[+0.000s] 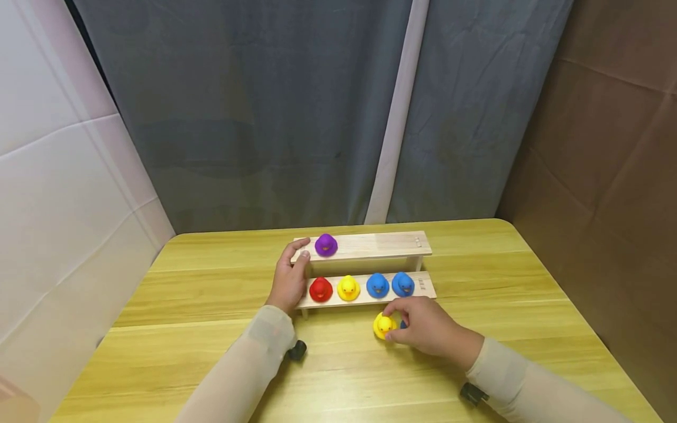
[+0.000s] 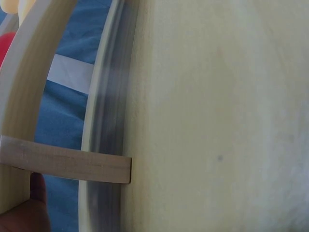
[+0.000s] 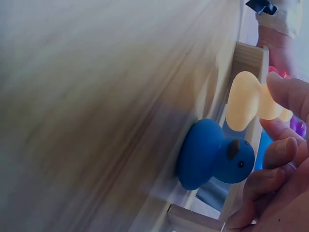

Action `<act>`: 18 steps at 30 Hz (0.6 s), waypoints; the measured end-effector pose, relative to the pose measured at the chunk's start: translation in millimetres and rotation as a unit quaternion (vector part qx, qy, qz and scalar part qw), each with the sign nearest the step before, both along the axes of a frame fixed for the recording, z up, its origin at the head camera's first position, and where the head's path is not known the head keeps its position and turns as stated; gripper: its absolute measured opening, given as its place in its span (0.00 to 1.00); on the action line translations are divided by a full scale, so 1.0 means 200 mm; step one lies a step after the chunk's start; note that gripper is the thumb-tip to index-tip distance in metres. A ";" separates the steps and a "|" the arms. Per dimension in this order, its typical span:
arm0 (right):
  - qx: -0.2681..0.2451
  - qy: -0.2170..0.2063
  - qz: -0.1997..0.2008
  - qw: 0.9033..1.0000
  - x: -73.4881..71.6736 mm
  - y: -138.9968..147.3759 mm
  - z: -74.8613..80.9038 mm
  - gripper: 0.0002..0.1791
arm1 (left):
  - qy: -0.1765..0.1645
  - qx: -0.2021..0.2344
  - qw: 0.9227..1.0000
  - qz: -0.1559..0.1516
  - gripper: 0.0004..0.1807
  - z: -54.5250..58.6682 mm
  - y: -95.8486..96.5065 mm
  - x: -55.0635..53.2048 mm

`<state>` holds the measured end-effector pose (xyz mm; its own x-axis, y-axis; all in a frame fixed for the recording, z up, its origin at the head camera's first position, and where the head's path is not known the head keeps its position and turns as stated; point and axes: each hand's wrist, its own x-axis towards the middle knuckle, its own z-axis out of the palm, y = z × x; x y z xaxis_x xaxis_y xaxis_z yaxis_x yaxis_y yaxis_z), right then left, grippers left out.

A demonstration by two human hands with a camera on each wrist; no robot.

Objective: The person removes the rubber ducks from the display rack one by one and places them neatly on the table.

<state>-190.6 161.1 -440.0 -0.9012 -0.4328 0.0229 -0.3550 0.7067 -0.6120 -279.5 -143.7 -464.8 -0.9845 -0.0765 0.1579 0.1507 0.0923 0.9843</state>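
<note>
Head view: right hand (image 1: 427,328) pinches a small yellow toy duck (image 1: 382,324) between thumb and forefinger, just in front of a two-tier pale wooden rack (image 1: 378,245).
Left hand (image 1: 287,283) touches the rack's left end, thumb and forefinger apart; other fingers hidden, so cannot tell if it grips. Right hand mostly covers a blue toy duck (image 3: 200,154); right wrist view shows it whole, on the table, the held duck washed pale beside it. Left wrist view cuts off a red toy duck (image 1: 320,291). Marks on the boards' right ends unreadable. Light wood-grain table (image 1: 174,317): near edge out of frame, far edge against a grey curtain (image 1: 254,117). Broad tabletop left and right of rack; long stretch of upper board right of a purple toy duck (image 1: 326,245).
</note>
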 end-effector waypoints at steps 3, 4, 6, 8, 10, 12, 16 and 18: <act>0.012 0.007 0.000 1.000 0.00 0.00 -0.01 0.18 | -0.001 0.005 1.000 0.000 0.19 0.00 0.00 -0.01; 0.017 0.010 0.001 1.000 0.00 0.00 -0.01 0.18 | -0.001 0.004 1.000 0.000 0.19 0.00 0.00 -0.01; 0.027 0.017 0.002 0.999 0.00 -0.01 -0.02 0.17 | 0.000 0.005 1.000 0.000 0.19 -0.01 0.00 -0.01; 0.035 0.021 0.004 0.999 0.00 -0.01 -0.02 0.18 | -0.001 0.008 1.000 0.001 0.19 -0.01 0.00 -0.01; 0.043 0.023 0.003 0.999 0.00 -0.01 -0.02 0.18 | -0.002 0.006 1.000 0.001 0.19 -0.01 0.00 -0.01; 0.053 0.026 0.003 0.998 0.00 -0.01 -0.03 0.18 | -0.005 0.008 1.000 0.002 0.19 -0.01 0.00 -0.01; 0.069 0.031 -0.002 0.997 0.00 -0.02 -0.03 0.18 | -0.013 0.005 1.000 0.001 0.19 0.00 0.00 0.00; 0.076 0.036 -0.004 0.996 0.00 -0.02 -0.03 0.18 | -0.019 0.005 1.000 0.000 0.19 0.00 0.00 0.00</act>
<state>-189.9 157.1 -445.5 -0.9034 -0.4284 0.0211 -0.3871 0.7930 -0.4704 -279.9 -143.7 -464.0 -0.9897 -0.0774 0.1206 0.1141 0.0832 0.9900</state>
